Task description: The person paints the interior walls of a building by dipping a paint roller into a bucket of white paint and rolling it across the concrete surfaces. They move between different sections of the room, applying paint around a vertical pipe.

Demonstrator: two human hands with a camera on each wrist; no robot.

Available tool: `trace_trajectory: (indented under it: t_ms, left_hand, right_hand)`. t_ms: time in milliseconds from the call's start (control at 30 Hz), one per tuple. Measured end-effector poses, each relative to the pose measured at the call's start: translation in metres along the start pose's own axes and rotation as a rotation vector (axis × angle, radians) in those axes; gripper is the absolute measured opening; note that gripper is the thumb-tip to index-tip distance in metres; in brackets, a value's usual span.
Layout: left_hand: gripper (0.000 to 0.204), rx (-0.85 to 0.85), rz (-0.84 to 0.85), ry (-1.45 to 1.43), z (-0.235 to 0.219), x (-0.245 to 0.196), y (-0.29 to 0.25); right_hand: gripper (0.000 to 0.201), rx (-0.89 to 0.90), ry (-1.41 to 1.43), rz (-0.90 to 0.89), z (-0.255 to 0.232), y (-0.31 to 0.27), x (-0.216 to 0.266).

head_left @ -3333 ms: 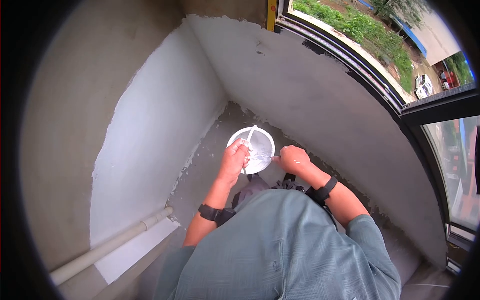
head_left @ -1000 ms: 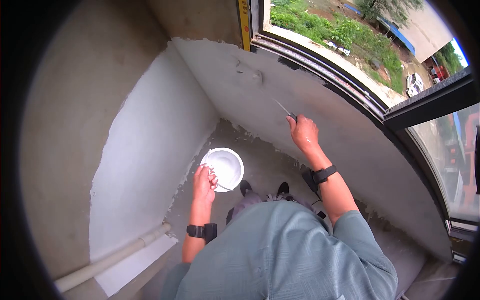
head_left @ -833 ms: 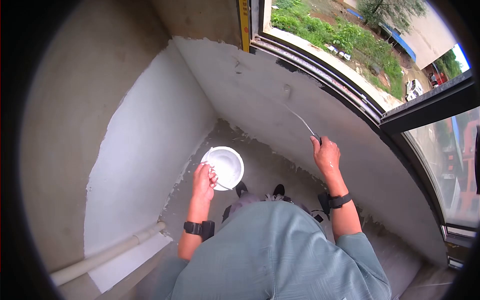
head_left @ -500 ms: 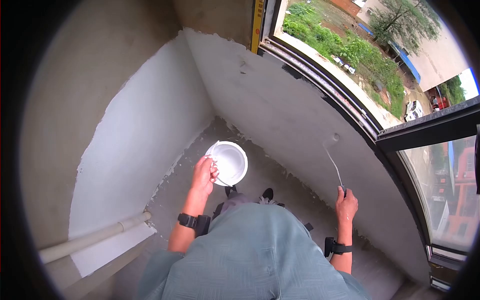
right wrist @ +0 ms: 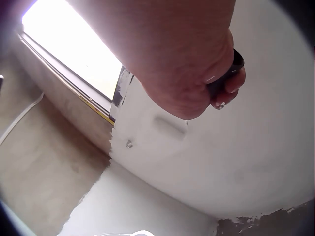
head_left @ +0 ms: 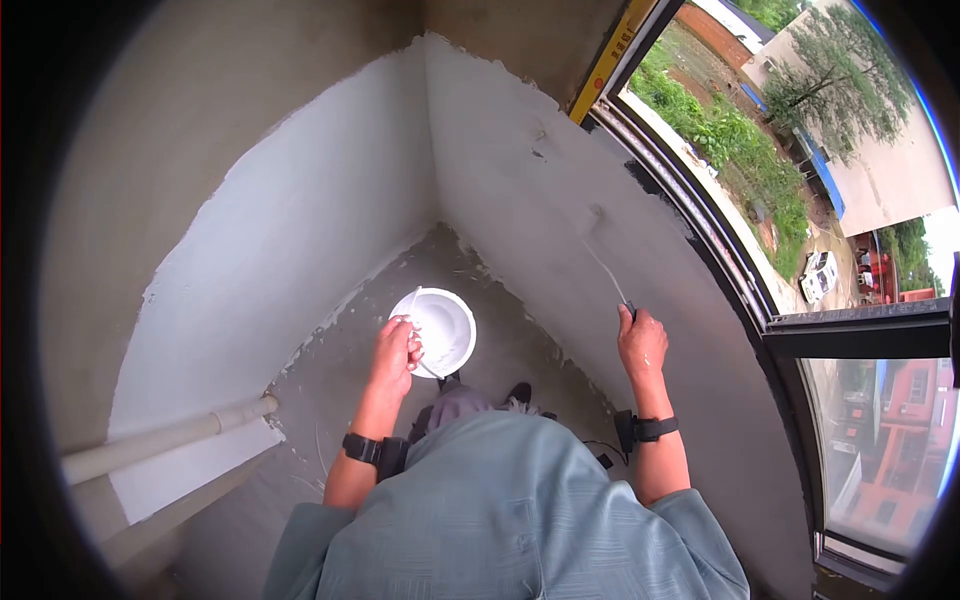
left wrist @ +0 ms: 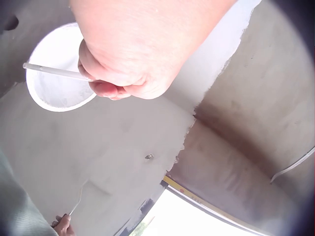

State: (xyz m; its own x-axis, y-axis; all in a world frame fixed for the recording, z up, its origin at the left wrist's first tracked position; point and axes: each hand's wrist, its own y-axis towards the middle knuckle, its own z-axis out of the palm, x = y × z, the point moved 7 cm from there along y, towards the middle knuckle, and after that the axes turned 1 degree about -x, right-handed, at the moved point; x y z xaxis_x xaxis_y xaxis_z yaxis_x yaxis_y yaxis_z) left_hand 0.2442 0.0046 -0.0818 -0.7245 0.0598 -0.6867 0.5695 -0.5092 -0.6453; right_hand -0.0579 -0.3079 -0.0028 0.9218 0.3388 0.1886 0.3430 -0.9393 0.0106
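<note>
My left hand (head_left: pixel 393 355) grips the white handle of a white bucket (head_left: pixel 464 325), holding it in front of my legs. White paint lies inside, and the left wrist view shows the bucket's rim (left wrist: pixel 61 110) and the handle bar (left wrist: pixel 56 72) running into the curled fingers. My right hand (head_left: pixel 645 340) holds a small paint roller by its black handle (right wrist: pixel 225 81). Its thin wire frame (head_left: pixel 605 265) reaches up the wall, and the pale roller head (right wrist: pixel 170 128) lies against the painted surface below the window. White specks of paint dot the right hand.
The painted wall (head_left: pixel 500 180) meets a second painted wall (head_left: pixel 300 220) in a corner. A window frame (head_left: pixel 700 220) with a yellow strip (head_left: pixel 608 65) borders the right side. A pipe (head_left: pixel 170 440) runs low at left, and my shoes (head_left: pixel 518 393) stand on the grey floor.
Earlier the right hand was beside the bucket. It then lifted the roller to the wall, rolled away from the corner, and now has come back toward it. The left hand keeps holding the bucket.
</note>
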Motion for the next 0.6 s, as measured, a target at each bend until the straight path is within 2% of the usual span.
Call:
trace_trajectory:
  t_ms: [133,300,500,600]
  left_hand:
    - [0.006,-0.074,0.009,-0.054,-0.034,-0.007,0.005]
    - [0.009,-0.108,0.023,-0.068,-0.060,-0.021,0.004]
    - [0.011,-0.144,0.047,-0.042,-0.065,-0.035,0.002]
    - [0.011,-0.145,0.057,-0.044,-0.067,-0.041,0.001]
  right_hand:
    - [0.046,0.030,-0.013,-0.083,0.026,0.043,0.051]
    - [0.045,0.056,-0.011,-0.139,0.056,0.092,0.125]
    - [0.045,0.153,0.061,-0.057,0.114,0.130,0.193]
    - [0.047,0.183,0.120,0.034,0.122,0.132,0.198]
